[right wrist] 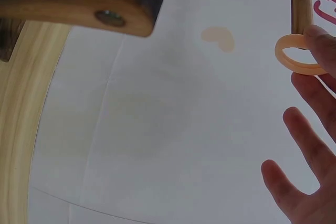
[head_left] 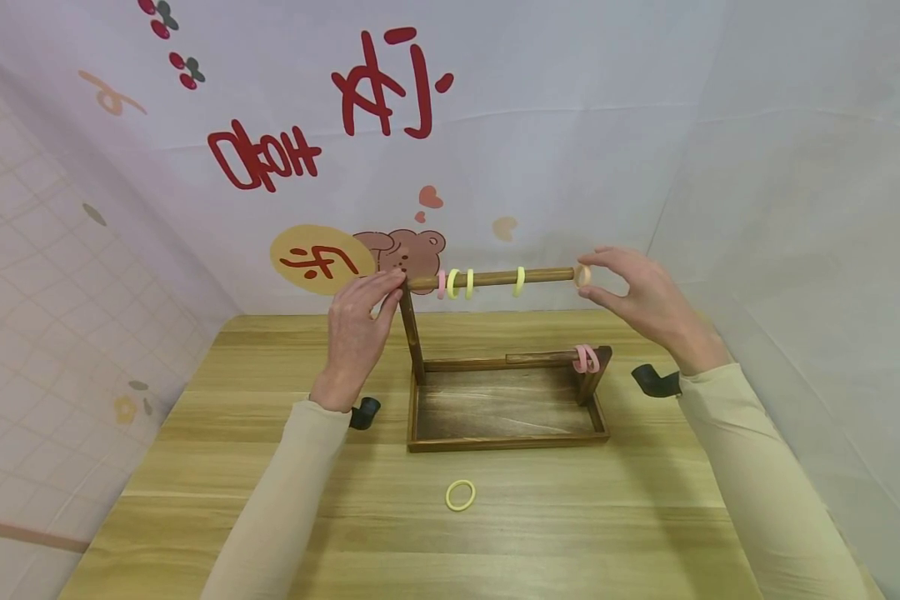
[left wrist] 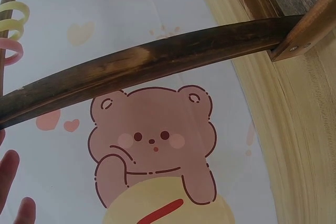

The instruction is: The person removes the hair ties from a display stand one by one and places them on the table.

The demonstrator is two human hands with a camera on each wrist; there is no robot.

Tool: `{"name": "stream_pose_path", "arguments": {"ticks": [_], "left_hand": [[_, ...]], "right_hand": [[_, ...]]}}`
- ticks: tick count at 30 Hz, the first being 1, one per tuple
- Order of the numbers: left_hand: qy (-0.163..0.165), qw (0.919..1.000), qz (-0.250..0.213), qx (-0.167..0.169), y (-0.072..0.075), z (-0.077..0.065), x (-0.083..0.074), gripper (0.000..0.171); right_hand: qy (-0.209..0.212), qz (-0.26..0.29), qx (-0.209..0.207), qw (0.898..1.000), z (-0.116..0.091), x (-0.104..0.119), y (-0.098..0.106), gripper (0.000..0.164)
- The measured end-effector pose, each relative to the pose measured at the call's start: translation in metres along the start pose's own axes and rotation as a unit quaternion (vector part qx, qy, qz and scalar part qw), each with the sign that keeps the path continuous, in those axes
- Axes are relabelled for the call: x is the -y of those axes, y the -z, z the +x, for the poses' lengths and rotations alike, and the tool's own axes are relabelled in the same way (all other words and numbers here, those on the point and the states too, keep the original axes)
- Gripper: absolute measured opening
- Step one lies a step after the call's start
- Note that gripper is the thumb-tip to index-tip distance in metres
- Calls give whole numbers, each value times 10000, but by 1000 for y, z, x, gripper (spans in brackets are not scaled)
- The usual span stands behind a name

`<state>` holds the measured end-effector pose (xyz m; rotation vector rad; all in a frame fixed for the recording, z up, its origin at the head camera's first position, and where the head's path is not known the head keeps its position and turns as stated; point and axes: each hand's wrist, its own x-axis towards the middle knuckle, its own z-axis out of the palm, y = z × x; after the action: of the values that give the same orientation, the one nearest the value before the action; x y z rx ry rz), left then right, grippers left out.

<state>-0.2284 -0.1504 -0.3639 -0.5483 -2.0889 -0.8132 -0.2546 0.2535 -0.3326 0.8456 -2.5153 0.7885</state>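
Note:
A dark wooden stand (head_left: pixel 508 442) has two horizontal rods. My right hand (head_left: pixel 641 292) pinches an orange hair tie (right wrist: pixel 289 65) between thumb and index finger at the free end of the upper rod (head_left: pixel 551 274). The rod's tip overlaps the tie's near edge in the right wrist view, and the other fingers are spread. At the opposite end of that rod, my left hand (head_left: pixel 360 321) holds the top of the upright post (head_left: pixel 411 329) between fingers and thumb. One pink hair tie (head_left: pixel 442 284) and several yellow hair ties (head_left: pixel 521 282) hang along the upper rod.
Two pink hair ties (head_left: pixel 585 359) hang on the lower rod (head_left: pixel 538 358), near its short post at the right. A yellow hair tie (head_left: pixel 461 495) lies flat on the wooden table (head_left: pixel 540 533) in front of the stand. Behind rises a printed white cloth (head_left: pixel 570 108).

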Motion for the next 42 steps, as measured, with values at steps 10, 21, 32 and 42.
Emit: {"name": "stream_pose_path", "arguments": {"ticks": [10, 21, 32, 42], "left_hand": [[-7, 10000, 28, -7, 0, 0, 0, 24], [38, 10000, 20, -42, 0, -1, 1, 25], [27, 10000, 59, 23, 0, -1, 1, 24], [51, 10000, -49, -44, -1, -1, 1, 24]], "right_hand": [[338, -25, -258, 9991, -8, 6, 1, 49], [819, 18, -627, 9947, -21, 19, -2, 52], [1081, 92, -734, 9914, -37, 28, -10, 53], [1345, 178, -804, 9875, -46, 35, -15, 48]]}}
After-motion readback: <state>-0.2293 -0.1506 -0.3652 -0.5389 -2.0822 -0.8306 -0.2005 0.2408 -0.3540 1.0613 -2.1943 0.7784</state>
